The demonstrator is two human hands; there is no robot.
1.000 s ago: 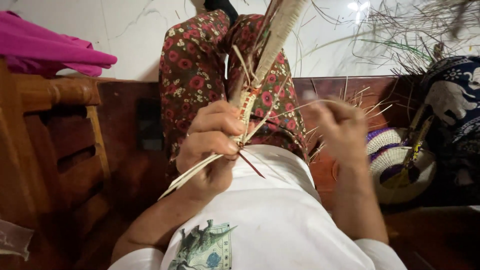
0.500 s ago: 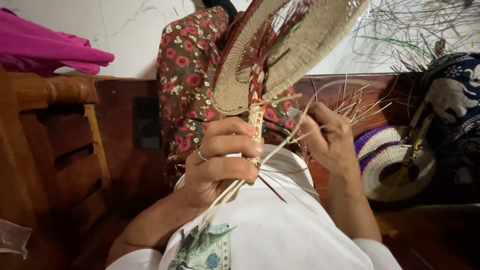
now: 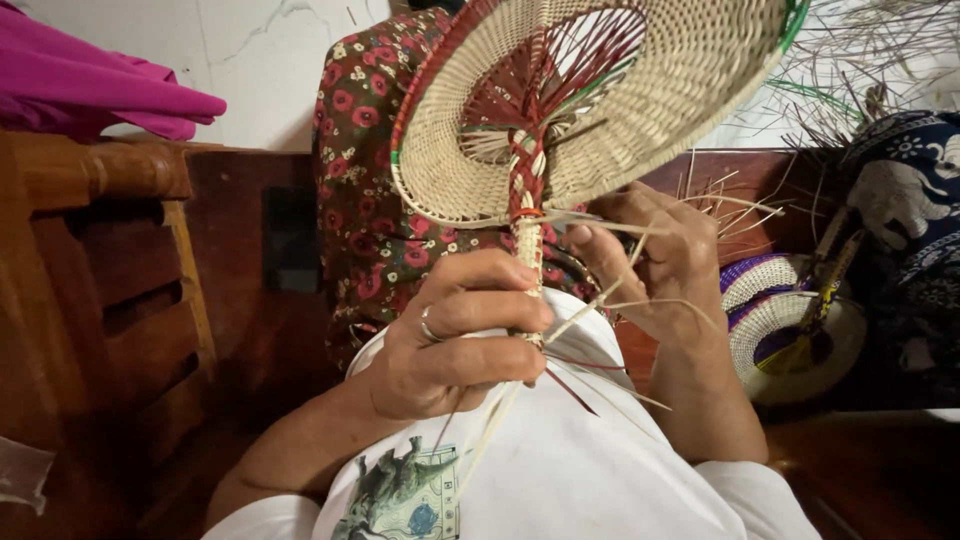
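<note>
A round woven hand fan (image 3: 640, 110) of pale straw, with dark red ribs and a green-trimmed edge, stands upright in front of me. Its braided red and cream handle (image 3: 527, 215) runs down into my left hand (image 3: 455, 335), which is closed around it; a ring sits on one finger. My right hand (image 3: 655, 255) is just right of the handle, fingers pinching thin loose straw strands (image 3: 600, 295) that trail from the handle's base. Loose strand ends hang down over my white shirt.
A wooden chair or bench frame (image 3: 100, 260) stands at left with pink cloth (image 3: 100, 90) on it. A finished purple and cream woven fan (image 3: 790, 320) lies at right beside dark patterned fabric (image 3: 910, 230). Loose straw (image 3: 870, 60) is scattered at top right. Floral-clothed legs (image 3: 370, 200) lie ahead.
The fan has turned from edge-on to showing its broad woven face and has come nearer. My left hand has shifted its hold on the handle; my right hand moved in toward the strands.
</note>
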